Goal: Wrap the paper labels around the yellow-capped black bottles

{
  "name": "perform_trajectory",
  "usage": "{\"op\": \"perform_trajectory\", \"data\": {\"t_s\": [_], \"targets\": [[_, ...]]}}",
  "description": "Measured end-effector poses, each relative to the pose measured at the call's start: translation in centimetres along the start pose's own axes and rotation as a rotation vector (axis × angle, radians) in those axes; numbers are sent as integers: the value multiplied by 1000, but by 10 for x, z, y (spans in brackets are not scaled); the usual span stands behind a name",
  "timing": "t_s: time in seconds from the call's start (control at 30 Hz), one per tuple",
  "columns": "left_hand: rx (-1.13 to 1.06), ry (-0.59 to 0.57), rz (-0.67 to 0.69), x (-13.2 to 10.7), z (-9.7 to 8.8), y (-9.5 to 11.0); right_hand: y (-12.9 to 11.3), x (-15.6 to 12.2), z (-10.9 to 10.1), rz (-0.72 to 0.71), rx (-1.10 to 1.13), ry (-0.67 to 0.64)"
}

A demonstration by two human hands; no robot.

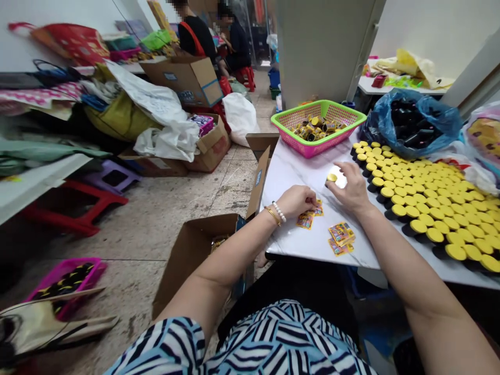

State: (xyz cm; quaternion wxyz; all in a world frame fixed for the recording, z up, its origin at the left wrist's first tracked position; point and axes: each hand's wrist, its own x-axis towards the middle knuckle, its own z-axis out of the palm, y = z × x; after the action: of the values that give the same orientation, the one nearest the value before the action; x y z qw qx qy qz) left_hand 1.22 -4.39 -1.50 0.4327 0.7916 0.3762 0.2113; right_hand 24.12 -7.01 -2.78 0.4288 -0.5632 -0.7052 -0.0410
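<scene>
White tabletop (297,172) carried a far green basket (345,111) of labelled jars (314,128); right hand (351,190) pinched one yellow-capped jar (332,177), left hand (299,200) curled over stickers (305,221), its grip unclear

Your right hand (351,190) grips a small yellow-capped jar (332,177) on the white table (297,166), just beside the rows of capped jars (429,198). Your left hand (299,200) lies curled near it, fingertips on a printed label (318,208). A label stack (340,238) lies nearer you, and a green basket (318,110) sits beyond.
</scene>
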Motion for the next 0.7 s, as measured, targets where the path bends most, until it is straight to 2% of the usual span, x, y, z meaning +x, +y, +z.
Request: {"op": "perform_trajectory", "data": {"t_s": [0.13,0.23,0.33,0.47,0.57,0.63,0.7], "targets": [[320,-23,227,-3,5,-5,-28,0,-22,-41,47,134],[414,70,284,-14,8,-2,-48,-7,-31,-143,135,198],[496,164,302,-21,12,0,-57,-11,-31,-240,171,235],[470,187,311,-17,20,-9,-56,-11,-25,-327,174,268],[342,240,333,-12,22,-18,-53,-13,-23,-316,178,257],[194,357,368,-13,18,-18,-52,-15,-23,-249,207,228],[63,551,412,-16,12,-14,-51,-17,-22,-98,288,142]]}}
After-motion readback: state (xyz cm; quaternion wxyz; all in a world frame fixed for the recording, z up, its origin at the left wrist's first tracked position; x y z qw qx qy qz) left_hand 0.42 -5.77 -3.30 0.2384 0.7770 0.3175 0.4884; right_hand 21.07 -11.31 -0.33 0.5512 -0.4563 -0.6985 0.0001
